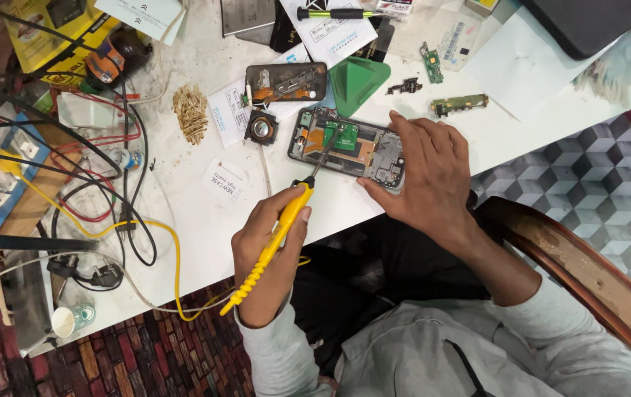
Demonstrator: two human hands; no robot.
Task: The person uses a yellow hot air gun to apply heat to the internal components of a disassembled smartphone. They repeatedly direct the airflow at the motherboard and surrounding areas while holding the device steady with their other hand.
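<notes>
An opened phone [337, 143] with its back cover off lies on the white table [198, 220], showing a green board and orange parts. My left hand [257, 257] grips a yellow-handled soldering iron [279, 235]; its metal tip rests on the green board inside the phone. My right hand [426, 176] lies over the phone's right end and holds it down, hiding that end.
Behind the phone lie a second phone shell [286, 81], a green triangular pry tool [356, 81], a round black part [261, 129], small circuit boards [459, 105] and a screwdriver [330, 13]. A power strip [6, 176] and tangled cables fill the left. A wooden chair arm [573, 257] stands at right.
</notes>
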